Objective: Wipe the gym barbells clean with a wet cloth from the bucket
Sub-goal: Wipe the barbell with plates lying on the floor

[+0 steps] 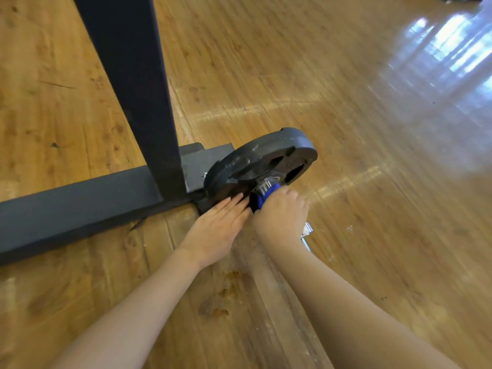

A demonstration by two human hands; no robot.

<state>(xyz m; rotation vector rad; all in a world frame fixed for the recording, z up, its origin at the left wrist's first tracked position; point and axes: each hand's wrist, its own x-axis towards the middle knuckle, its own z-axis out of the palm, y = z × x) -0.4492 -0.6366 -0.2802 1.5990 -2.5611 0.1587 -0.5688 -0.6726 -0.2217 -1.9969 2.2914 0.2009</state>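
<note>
A wooden floor (332, 75) spreads across the room, glossy where window light falls on it. A dark metal frame (127, 75) stands on it, an upright post rising from a low base beam. A black weight plate (255, 158) on its barbell leans tilted against the foot of that frame. The left hand (215, 225) lies flat with straight fingers pressed on the plate's near edge. The right hand (282, 211) is clenched around a blue cloth (266, 198), wrapped on the bar right by the plate's hub. A shiny bar end (307, 233) pokes out behind the right wrist.
</note>
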